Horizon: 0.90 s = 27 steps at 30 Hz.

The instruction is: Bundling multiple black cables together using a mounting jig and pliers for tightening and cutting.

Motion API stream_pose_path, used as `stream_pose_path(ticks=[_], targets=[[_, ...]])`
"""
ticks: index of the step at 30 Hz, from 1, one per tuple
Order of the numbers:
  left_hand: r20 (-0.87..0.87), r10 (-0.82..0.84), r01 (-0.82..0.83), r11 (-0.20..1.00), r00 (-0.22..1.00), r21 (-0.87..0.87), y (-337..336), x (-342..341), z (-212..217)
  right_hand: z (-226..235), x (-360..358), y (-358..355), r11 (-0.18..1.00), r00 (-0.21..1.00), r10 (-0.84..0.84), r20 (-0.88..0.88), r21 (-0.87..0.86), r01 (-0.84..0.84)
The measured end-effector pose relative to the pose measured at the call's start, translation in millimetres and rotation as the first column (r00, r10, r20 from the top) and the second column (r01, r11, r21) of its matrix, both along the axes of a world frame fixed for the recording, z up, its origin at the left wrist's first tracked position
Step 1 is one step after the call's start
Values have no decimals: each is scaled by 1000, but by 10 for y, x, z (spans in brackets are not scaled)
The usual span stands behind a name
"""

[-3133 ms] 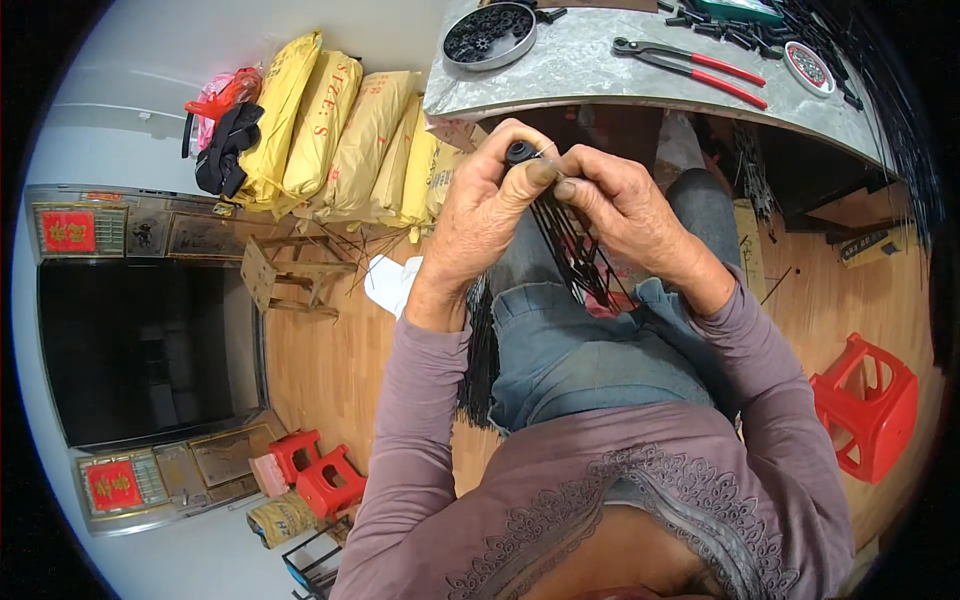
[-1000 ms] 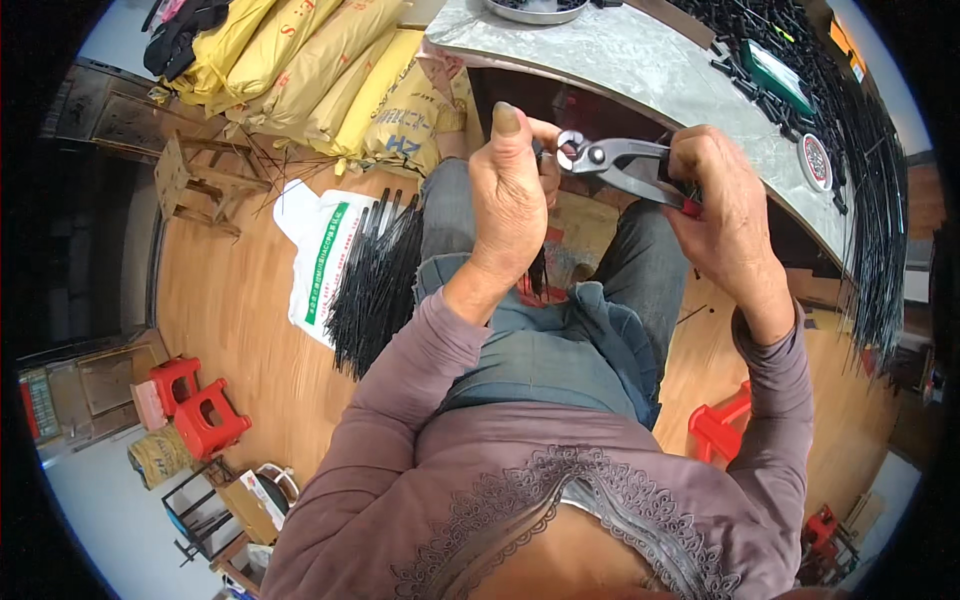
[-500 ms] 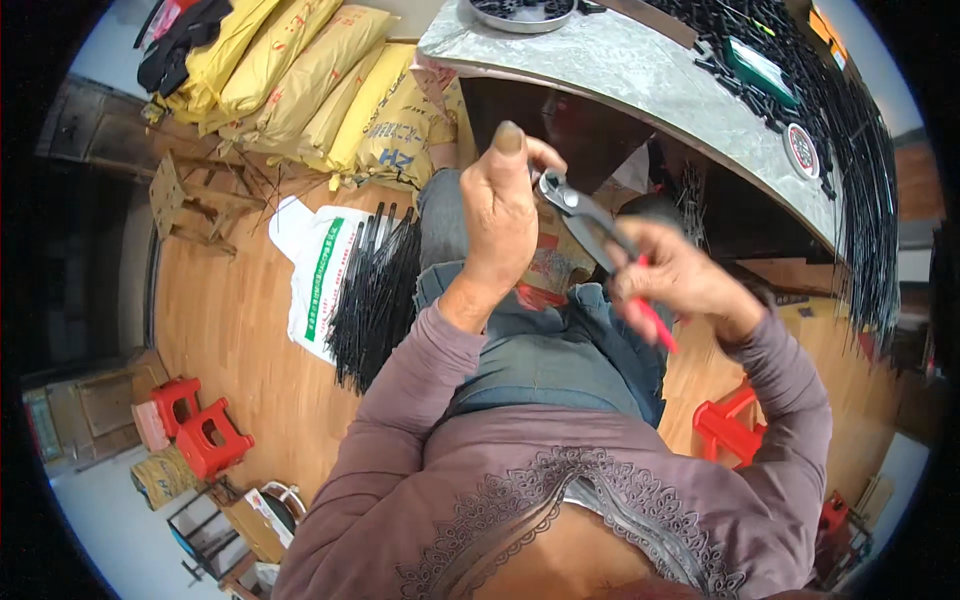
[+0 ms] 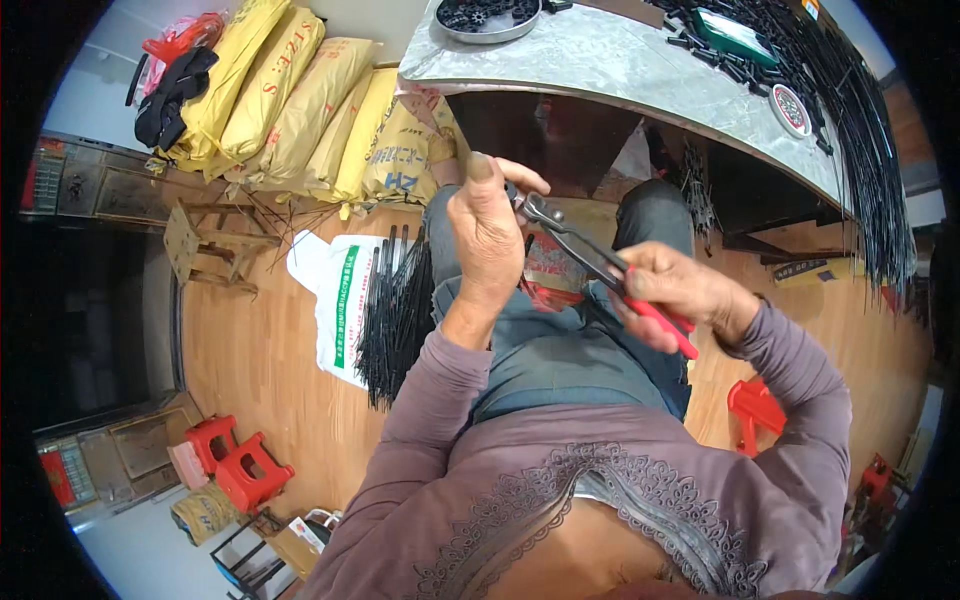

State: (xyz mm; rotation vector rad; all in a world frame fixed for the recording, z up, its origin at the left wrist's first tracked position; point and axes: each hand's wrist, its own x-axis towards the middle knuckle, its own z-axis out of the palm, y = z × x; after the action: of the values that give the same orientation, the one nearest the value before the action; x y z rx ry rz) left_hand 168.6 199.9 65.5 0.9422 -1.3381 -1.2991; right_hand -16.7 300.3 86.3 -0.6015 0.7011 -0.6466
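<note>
My right hand [image 4: 672,298] is closed around the red handles of a pair of pliers [image 4: 548,214] with dark metal arms. Their jaws point up and left, meeting the fingers of my left hand [image 4: 484,228]. That hand is raised, thumb up, its fingers curled at the jaws. Whatever it pinches is mostly hidden behind the thumb and too small to name. Both hands are above my lap, in front of the worktable. Left of my knee, a bundle of thin black rods [image 4: 390,325] lies partly on a white printed plastic bag [image 4: 343,275].
The grey worktable [image 4: 590,55] carries a round metal tray [image 4: 487,32] of black parts, a small round dish [image 4: 790,110], a green box [image 4: 737,38] and heaps of black pieces. Yellow sacks [image 4: 310,100] lean at the far left, near a wooden stool [image 4: 215,245]. Red plastic stools [image 4: 255,472] stand behind.
The pliers and my right hand have turned lower and a little right, and the pliers now look sharper. My left hand stays at the jaws. The whole view has shifted slightly.
</note>
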Motion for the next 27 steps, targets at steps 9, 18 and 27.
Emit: stream_pose_path(ticks=[9,18,27], targets=[[-68,80,-85,994,994,-70,-35,48,-6,321,-180,-235,760,631,-225,-742,-539,-363],[-20,-14,13,999,1000,-47,14,128,31,189,-120,-251,804,753,133,-645,-374,-462],[-40,-77,72,991,996,-113,4,161,9,68,87,24,986,953,167,-252,53,-159]])
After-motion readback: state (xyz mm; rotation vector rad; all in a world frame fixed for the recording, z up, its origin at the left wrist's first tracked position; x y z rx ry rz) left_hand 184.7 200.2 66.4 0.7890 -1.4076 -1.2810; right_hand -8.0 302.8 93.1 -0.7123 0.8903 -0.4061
